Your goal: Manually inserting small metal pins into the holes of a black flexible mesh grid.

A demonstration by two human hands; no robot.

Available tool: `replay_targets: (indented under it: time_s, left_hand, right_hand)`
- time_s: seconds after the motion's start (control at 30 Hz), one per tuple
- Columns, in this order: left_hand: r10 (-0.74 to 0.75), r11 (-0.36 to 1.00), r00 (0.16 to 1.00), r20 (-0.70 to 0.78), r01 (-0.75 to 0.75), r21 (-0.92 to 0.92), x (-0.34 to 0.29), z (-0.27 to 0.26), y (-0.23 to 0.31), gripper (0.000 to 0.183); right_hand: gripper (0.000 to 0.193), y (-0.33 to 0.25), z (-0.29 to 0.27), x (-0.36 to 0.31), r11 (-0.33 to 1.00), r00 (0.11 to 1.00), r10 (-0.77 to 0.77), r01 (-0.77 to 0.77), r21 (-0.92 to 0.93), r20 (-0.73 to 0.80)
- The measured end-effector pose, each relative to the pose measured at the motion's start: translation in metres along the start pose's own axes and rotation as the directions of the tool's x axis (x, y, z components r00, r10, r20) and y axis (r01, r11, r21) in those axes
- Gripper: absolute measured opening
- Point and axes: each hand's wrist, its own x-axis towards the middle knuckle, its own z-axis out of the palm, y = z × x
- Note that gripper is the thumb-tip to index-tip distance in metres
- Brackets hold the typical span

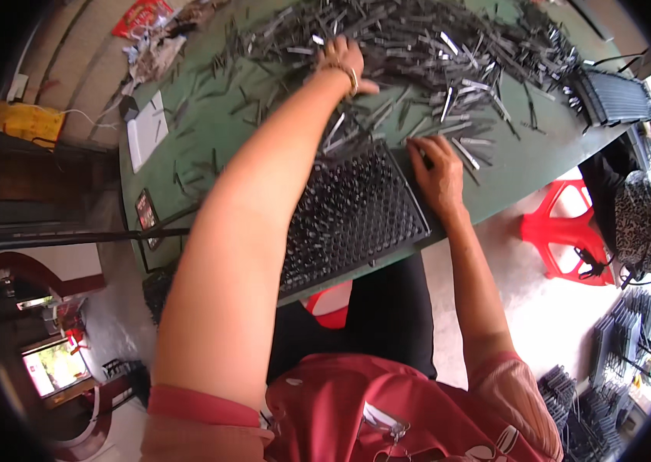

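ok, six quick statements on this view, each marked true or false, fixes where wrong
1. The left hand is over the pile of dark strips. True.
2. The right hand is inside the black tray. False: it is beside the tray's right edge.
3. The black tray lies nearer the person than the pile. True.
4. The bracelet is worn on the right. False: on the left.
5. The table is white. False: green.
6. A red stool stands right of the table. True.

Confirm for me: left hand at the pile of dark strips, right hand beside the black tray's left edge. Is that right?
Not quite: the head view shows the right hand beside the right edge of the black tray. The left hand is at the pile of dark strips.
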Motion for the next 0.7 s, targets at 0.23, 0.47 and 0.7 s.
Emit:
replay_targets:
  time_s: [0.23, 0.47, 0.7]
  left_hand:
    - [-0.028, 0.994, 0.999, 0.036, 0.024, 0.109, 0.021, -0.001, -0.002, 0.096]
    - [-0.061, 0.994, 0.952, 0.301, 0.032, 0.101, 0.011, -0.018, 0.014, 0.094]
    - [-0.069, 0.997, 0.956, 0.285, 0.055, 0.055, 0.009, 0.001, 0.020, 0.075]
  right_hand:
    - [0.012, -0.002, 0.001, 0.006, 0.990, 0.993, 0.114, -0.117, 0.074, 0.042]
    - [0.012, 0.000, -0.004, 0.001, 0.992, 0.991, 0.118, -0.120, 0.031, 0.067]
    - [0.013, 0.001, -0.004, 0.001, 0.992, 0.989, 0.123, -0.126, 0.029, 0.077]
